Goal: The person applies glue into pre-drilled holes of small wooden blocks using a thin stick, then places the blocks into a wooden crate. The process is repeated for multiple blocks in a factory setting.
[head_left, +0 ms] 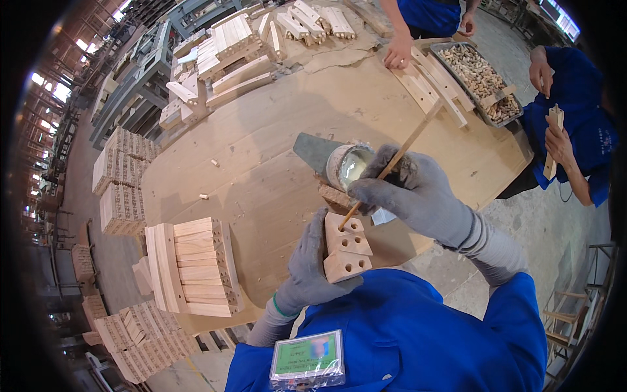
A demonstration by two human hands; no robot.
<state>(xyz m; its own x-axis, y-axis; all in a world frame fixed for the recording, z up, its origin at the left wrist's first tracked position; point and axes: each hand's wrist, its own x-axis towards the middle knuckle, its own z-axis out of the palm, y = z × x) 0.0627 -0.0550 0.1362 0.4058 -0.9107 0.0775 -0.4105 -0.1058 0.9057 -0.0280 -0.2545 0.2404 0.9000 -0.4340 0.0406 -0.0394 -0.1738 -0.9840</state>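
Note:
In grey gloves, my left hand (305, 269) is closed round a small stack of wooden blocks (347, 243) with round holes in their end faces. My right hand (408, 186) grips a long thin wooden stick (413, 134), held slanting. Its lower tip meets one of the holes in the top block. Just beyond my right hand stands a cup of whitish liquid (353, 164), glue by its look, with a dark green flat piece (313, 151) beside it. A wooden block (334, 196) lies under or next to the cup, partly hidden.
A bundle of wooden pieces (199, 266) lies at the table's left. More stacks (124, 208) stand beyond that edge. At the far right, a tray of dowels (477, 81) sits near two co-workers; one holds a wooden piece (554, 140). Two loose dowels (204, 196) lie on the brown tabletop (261, 176).

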